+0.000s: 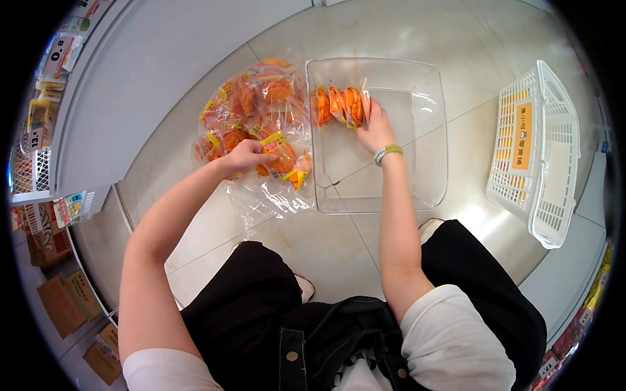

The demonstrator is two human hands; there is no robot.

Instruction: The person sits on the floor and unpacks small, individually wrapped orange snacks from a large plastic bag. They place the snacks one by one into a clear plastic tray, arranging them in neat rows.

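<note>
A clear plastic bin (417,189) stands on the floor before me. A short row of orange snack packets (342,105) is lined up on edge at its far left. My right hand (377,130) reaches into the bin, its fingers closed against the packet at the right end of that row. Left of the bin lies a large clear plastic bag (261,202) full of similar orange and yellow packets. Over the bag's near part, my left hand (246,157) pinches a snack packet (279,151) with a yellow edge. Some fingertips of both hands are hidden.
A white slatted basket (544,156) with an orange label stands at the right. White shelving (150,72) curves along the left, with priced goods on it. Cardboard boxes (62,303) sit at the lower left. My legs frame the near floor.
</note>
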